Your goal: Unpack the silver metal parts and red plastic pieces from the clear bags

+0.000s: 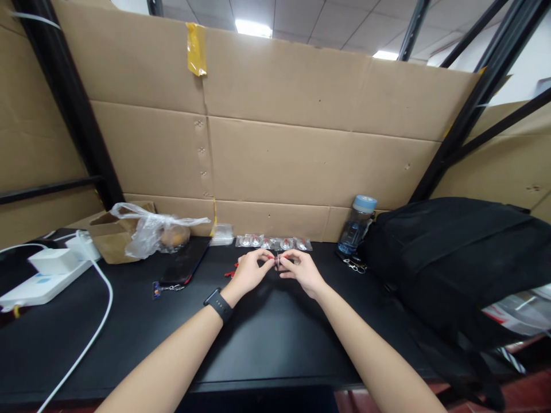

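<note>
Both hands meet over the middle of the black table (267, 332). My left hand (249, 271), with a black watch on its wrist, pinches a small part with a red bit at its fingertips. My right hand (303, 269) pinches the same small metal part (276, 261) from the other side. Too small to name. A row of small clear packets (275, 242) with round metal and red pieces lies just behind the hands, against the cardboard wall. A small red piece (231, 273) lies left of my left hand.
A black backpack (456, 252) fills the right side, with a blue-capped water bottle (356, 226) beside it. At the left are a phone (183, 267) with a keychain, a plastic bag (150, 232) on a brown paper bag, a white power strip (38, 284) and cable.
</note>
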The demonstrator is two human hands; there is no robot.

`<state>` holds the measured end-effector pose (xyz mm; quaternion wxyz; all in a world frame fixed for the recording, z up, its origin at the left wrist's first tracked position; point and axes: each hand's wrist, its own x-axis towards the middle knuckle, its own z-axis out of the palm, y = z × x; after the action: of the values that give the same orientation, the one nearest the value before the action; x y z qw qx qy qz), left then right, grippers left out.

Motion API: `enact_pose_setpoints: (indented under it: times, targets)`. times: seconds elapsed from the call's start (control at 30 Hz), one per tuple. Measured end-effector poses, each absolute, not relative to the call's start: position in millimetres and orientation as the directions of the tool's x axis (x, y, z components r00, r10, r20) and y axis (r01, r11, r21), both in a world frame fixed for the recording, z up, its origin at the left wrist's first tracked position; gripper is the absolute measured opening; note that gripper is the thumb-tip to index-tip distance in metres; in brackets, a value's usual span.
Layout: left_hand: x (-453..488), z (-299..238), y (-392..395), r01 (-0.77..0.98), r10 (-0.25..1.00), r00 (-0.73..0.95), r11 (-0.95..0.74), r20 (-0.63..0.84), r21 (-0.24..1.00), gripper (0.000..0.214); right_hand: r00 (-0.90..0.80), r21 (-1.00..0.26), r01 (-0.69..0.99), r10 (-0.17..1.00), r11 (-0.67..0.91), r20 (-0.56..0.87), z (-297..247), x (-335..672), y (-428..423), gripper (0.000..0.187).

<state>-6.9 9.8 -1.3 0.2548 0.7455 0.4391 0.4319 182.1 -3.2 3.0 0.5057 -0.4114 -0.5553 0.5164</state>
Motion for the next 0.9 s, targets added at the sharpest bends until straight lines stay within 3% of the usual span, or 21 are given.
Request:
enact_pose_setpoints:
  times: [0.27,0.5,0.67,0.8,0.9]
  targets:
    - [-6,0,8,0.424,0.882,0.223,-0.472,0.416,0.773,0.014,-0.258,-0.990,-0.097,0.958,0.105,0.127,1,183,-5,0.051]
    - [-8,3,6,0.452,0.889,0.218,-0.457,0.402,0.766,0.010,-0.317,-0.992,-0.049,0.940,0.117,0.127,4,185,-6,0.048]
    - [-10,2,9,0.455,0.886,0.242,-0.463,0.395,0.761,0.010,-0.322,-0.983,-0.014,0.930,0.182,0.177,2,185,-5,0.064]
    - [-16,6,12,0.498,0.859,0.320,-0.511,0.399,0.701,0.017,-0.302,-0.980,0.010,0.935,0.197,0.185,-1,186,-3,0.062]
    - [-34,10,23,0.640,0.844,0.286,-0.521,0.454,0.565,0.020,-0.282,-0.980,0.011,0.941,0.198,0.187,0,187,-1,0.060]
